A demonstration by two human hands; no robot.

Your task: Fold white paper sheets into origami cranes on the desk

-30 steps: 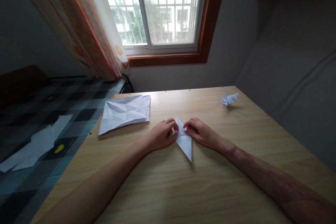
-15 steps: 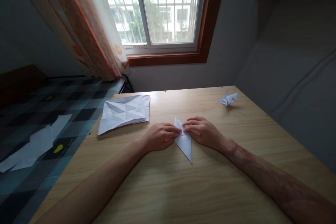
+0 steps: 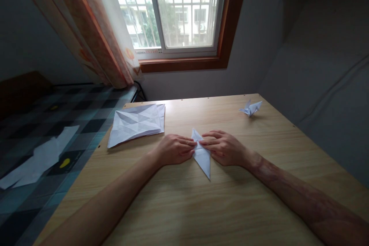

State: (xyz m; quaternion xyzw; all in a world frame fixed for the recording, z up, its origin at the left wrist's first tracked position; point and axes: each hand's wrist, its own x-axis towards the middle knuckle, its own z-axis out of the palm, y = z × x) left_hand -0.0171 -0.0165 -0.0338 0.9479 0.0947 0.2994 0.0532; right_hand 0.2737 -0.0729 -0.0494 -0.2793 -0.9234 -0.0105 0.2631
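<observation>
A narrow white folded paper [image 3: 203, 158], diamond-shaped with long points, lies on the table in the middle. My left hand [image 3: 176, 149] comes in from its left side, fingers close together, the tips holding the paper's edge near its middle. From the opposite side my right hand [image 3: 225, 147] presses its fingertips on the paper's centre, its thumb and lower fingers bent at the right edge. The two hands' fingertips almost meet over the crease. Parts of the paper under the fingers are hidden.
A white folded paper crane [image 3: 250, 108] stands at the table's back right. Creased paper sheets [image 3: 137, 123] are stacked at the back left. Loose white paper [image 3: 46, 157] rests on the checked bed [image 3: 95, 103] left of the wooden table [image 3: 184, 207]. A curtained window [image 3: 187, 15] is behind.
My right hand has shifted slightly down, its fingertips further over the paper's middle. My left hand has drawn a little to the left. The paper has turned very slightly.
</observation>
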